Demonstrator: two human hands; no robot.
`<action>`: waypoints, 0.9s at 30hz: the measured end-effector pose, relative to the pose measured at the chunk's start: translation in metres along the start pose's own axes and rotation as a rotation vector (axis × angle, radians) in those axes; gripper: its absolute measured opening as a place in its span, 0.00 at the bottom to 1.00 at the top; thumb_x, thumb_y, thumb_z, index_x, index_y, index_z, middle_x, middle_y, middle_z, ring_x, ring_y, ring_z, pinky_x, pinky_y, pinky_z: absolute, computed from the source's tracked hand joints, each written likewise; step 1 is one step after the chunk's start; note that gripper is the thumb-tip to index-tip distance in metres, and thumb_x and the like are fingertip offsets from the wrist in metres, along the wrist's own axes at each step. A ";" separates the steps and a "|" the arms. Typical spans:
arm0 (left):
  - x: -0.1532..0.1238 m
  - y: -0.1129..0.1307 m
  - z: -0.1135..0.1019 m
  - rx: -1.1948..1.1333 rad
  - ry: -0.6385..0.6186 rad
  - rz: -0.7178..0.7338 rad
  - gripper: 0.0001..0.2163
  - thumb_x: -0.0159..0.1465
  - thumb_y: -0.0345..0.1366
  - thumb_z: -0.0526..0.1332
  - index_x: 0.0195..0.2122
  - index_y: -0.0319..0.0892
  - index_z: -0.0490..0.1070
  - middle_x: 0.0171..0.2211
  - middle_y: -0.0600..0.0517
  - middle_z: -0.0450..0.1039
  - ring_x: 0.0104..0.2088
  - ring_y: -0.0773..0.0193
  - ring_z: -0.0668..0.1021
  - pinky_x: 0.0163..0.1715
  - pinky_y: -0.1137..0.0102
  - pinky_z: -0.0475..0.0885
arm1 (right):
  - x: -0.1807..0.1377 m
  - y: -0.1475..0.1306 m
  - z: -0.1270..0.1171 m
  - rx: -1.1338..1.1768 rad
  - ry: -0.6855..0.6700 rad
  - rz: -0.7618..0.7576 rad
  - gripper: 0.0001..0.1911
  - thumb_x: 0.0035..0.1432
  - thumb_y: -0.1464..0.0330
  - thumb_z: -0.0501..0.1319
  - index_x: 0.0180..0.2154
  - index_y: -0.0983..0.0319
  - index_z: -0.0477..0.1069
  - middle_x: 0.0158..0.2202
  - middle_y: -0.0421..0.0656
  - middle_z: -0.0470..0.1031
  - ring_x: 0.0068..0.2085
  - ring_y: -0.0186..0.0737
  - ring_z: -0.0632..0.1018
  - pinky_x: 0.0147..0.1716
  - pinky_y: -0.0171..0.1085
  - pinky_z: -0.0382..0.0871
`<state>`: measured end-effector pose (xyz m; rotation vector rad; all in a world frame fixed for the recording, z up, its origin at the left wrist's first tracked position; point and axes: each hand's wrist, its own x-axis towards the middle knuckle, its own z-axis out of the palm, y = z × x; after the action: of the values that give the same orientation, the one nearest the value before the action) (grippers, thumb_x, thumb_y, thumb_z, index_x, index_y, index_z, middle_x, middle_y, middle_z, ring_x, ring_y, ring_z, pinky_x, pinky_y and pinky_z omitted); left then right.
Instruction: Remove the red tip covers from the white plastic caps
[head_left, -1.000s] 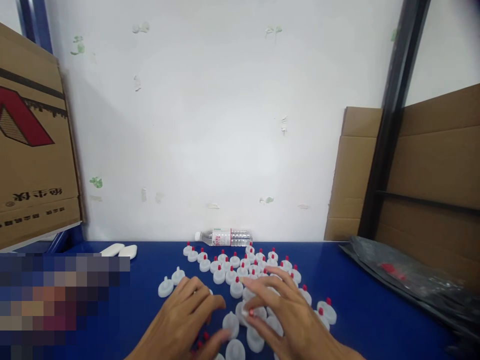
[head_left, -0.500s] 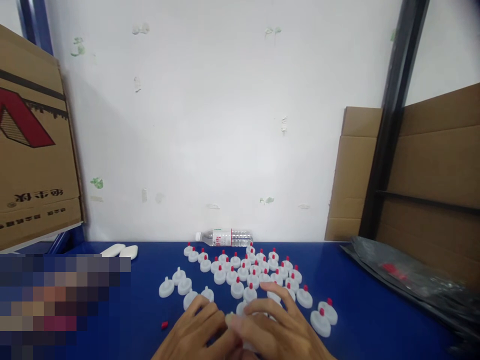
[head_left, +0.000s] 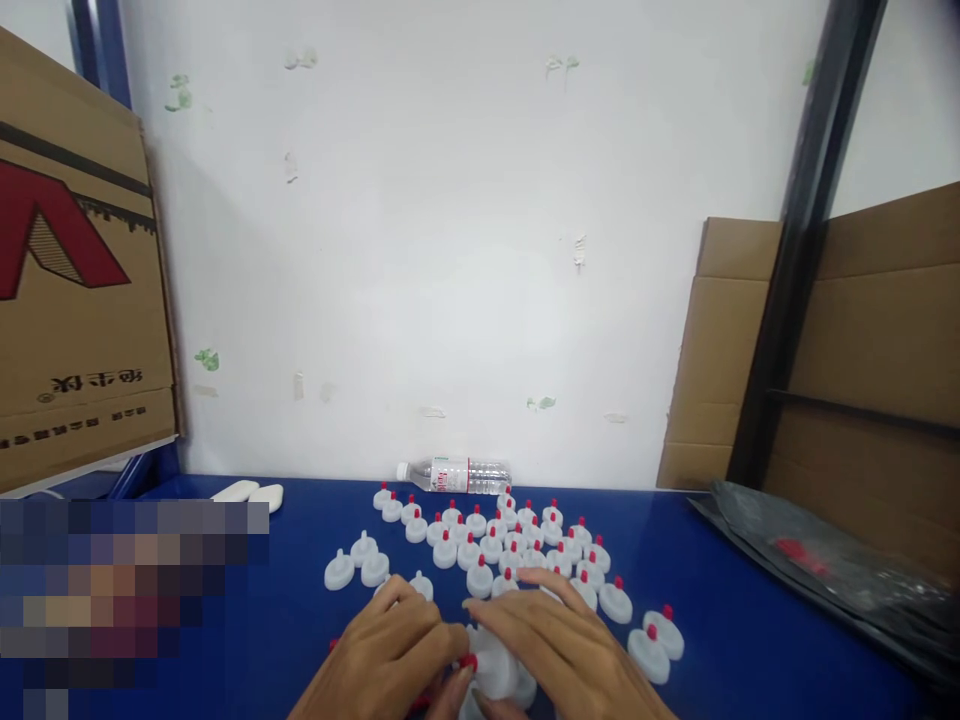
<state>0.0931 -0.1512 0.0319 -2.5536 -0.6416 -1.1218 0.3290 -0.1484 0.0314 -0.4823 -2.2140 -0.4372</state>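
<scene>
Low in the middle, my right hand (head_left: 562,645) curls around a white plastic nozzle cap (head_left: 495,668) lying tilted on its side. My left hand (head_left: 397,645) pinches a small red tip (head_left: 469,662) at that cap's spout. More white caps sit partly hidden beneath my hands. Beyond my fingers stand many white caps with red tips (head_left: 480,578), spread across the blue table. Left of them are several white caps without red tips (head_left: 340,570), some partly covered by my left hand. A bit of red shows at my left hand's outer edge.
A clear plastic bottle (head_left: 457,475) lies against the white wall. Two white rounded objects (head_left: 265,498) lie at the back left. A grey plastic bag (head_left: 847,560) with red pieces is on the right. Cardboard boxes (head_left: 90,350) flank the left side, and cardboard (head_left: 720,350) the right.
My right hand has opened out around a white cap, now visible between my hands. A red tip now shows at my left fingers. The view has shifted slightly.
</scene>
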 end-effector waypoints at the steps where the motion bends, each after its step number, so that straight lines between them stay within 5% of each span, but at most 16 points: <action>1: 0.000 -0.001 0.002 0.041 -0.015 0.019 0.07 0.72 0.27 0.52 0.41 0.45 0.67 0.27 0.55 0.74 0.26 0.63 0.74 0.31 0.67 0.70 | -0.001 -0.001 0.000 -0.012 0.016 -0.005 0.18 0.74 0.64 0.60 0.59 0.67 0.69 0.45 0.46 0.85 0.46 0.37 0.85 0.61 0.37 0.70; 8: -0.009 -0.012 0.028 0.112 0.132 0.200 0.17 0.78 0.32 0.45 0.31 0.47 0.62 0.19 0.58 0.65 0.19 0.64 0.66 0.24 0.65 0.62 | 0.000 -0.006 0.005 -0.078 -0.030 -0.109 0.17 0.79 0.66 0.51 0.56 0.67 0.73 0.37 0.45 0.84 0.39 0.37 0.84 0.57 0.37 0.73; 13: -0.013 -0.020 0.009 -0.094 0.123 0.068 0.20 0.78 0.34 0.40 0.29 0.47 0.60 0.20 0.56 0.65 0.20 0.63 0.67 0.26 0.65 0.67 | -0.004 0.009 0.004 -0.231 0.020 -0.108 0.16 0.74 0.76 0.51 0.55 0.71 0.73 0.44 0.48 0.84 0.44 0.41 0.84 0.57 0.41 0.73; 18: -0.009 -0.024 -0.014 -0.037 -0.097 -0.143 0.15 0.76 0.31 0.48 0.31 0.46 0.65 0.27 0.54 0.70 0.30 0.61 0.72 0.40 0.64 0.72 | -0.013 0.036 -0.004 -0.273 -0.038 0.068 0.15 0.73 0.72 0.56 0.57 0.67 0.72 0.46 0.51 0.82 0.45 0.47 0.83 0.53 0.51 0.75; 22: -0.010 -0.024 0.001 0.013 -0.317 -0.160 0.08 0.72 0.28 0.54 0.35 0.45 0.67 0.35 0.51 0.72 0.37 0.57 0.73 0.42 0.63 0.71 | -0.013 0.031 -0.001 -0.243 -0.036 0.089 0.17 0.72 0.70 0.57 0.59 0.65 0.71 0.45 0.49 0.82 0.44 0.48 0.82 0.51 0.52 0.75; 27: -0.017 -0.028 0.017 0.032 -0.338 -0.118 0.05 0.68 0.27 0.60 0.37 0.45 0.69 0.38 0.50 0.73 0.41 0.55 0.74 0.42 0.64 0.73 | -0.010 0.024 -0.001 -0.218 -0.035 0.092 0.17 0.71 0.71 0.58 0.58 0.63 0.72 0.43 0.48 0.82 0.42 0.45 0.83 0.50 0.49 0.75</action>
<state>0.0794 -0.1245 0.0101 -2.7319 -0.8913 -0.7070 0.3465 -0.1300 0.0277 -0.7100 -2.1779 -0.6289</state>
